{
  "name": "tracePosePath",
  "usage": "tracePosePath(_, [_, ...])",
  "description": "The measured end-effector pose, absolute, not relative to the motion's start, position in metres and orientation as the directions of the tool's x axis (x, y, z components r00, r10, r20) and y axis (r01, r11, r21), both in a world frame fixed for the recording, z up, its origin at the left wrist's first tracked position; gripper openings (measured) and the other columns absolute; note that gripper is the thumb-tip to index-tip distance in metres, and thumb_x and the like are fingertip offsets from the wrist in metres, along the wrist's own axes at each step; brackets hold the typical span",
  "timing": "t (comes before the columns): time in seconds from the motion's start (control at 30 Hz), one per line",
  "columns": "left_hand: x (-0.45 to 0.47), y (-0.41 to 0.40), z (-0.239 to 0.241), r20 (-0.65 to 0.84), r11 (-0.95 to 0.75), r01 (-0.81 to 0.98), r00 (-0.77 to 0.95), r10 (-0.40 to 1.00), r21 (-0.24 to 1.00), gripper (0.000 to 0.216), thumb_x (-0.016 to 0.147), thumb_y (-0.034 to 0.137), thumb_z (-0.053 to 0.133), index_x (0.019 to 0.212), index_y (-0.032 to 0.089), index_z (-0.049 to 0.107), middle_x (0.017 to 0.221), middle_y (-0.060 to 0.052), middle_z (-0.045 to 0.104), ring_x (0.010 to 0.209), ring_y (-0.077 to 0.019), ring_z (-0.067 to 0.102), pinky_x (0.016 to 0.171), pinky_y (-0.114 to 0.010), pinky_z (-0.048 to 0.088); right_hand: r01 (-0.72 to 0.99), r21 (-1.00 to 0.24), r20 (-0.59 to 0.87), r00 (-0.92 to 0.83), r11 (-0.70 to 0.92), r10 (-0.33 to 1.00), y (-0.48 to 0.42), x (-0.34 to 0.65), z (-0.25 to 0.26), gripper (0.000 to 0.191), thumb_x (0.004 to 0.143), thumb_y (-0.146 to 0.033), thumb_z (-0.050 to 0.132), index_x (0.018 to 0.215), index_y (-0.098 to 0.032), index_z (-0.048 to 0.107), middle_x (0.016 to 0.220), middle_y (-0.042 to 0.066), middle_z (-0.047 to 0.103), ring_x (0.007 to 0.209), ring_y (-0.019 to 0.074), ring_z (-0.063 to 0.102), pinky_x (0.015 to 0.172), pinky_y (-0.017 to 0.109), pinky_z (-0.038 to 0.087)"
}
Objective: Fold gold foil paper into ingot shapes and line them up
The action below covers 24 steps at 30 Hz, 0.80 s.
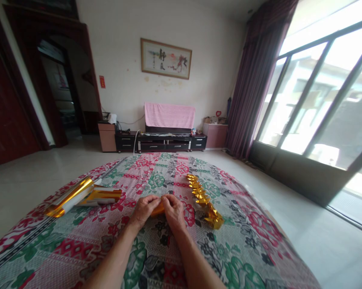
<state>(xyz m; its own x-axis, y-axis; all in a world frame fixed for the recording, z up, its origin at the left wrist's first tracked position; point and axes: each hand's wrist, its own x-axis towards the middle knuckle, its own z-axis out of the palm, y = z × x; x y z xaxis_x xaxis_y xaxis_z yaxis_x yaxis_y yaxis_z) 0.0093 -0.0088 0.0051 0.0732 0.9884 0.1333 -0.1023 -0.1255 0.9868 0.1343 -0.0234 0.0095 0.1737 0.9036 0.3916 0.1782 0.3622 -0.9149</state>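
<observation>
My left hand [143, 210] and my right hand [174, 211] meet over a flowered cloth [156, 241], fingers curled and pinching a small piece of gold foil paper [158, 210] between them. Only an orange-gold strip of that paper shows between the two hands. A row of several folded gold paper pieces [203, 198] lies just to the right of my right hand. A loose pile of gold and white foil sheets [81, 196] lies to the left of my left hand.
The flowered cloth covers a round surface on a pale tiled floor [304, 224]. A low black TV cabinet [161, 142] with a pink cover stands at the far wall. Large windows and dark curtains [253, 88] fill the right side; a dark doorway is at left.
</observation>
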Motion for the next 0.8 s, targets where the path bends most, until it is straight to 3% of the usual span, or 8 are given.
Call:
tracePosePath(0.53, [0.0102,-0.0085,0.0074,0.092,-0.068,-0.173,0.136,0.986,0.983,0.023,0.062,0.030,0.066,0.081,0.016,0.071,0.058,-0.002,0.063,0.051,-0.0159,0.055,0.050,-0.025,0.040,0.126,-0.932,0.359,0.175,0.341,0.917,-0.0185,0.1337,0.0036,0.028,0.075,-0.039,0.051,0.073,-0.014,0.064,0.066,0.002,0.062,0.061,0.0127,0.053,0.054,0.019,0.041])
tracePosePath(0.8, [0.0105,-0.0119,0.0087,0.100,-0.085,-0.167,0.086,0.991,0.982,0.031,0.063,0.032,0.067,0.090,0.016,0.068,0.071,-0.005,0.067,0.065,-0.0192,0.061,0.062,-0.029,0.047,0.063,-0.949,0.314,0.220,0.308,0.924,-0.0216,0.1343,0.0088,0.030,0.075,-0.041,0.050,0.072,-0.014,0.063,0.060,0.000,0.058,0.054,0.0109,0.049,0.050,0.018,0.040])
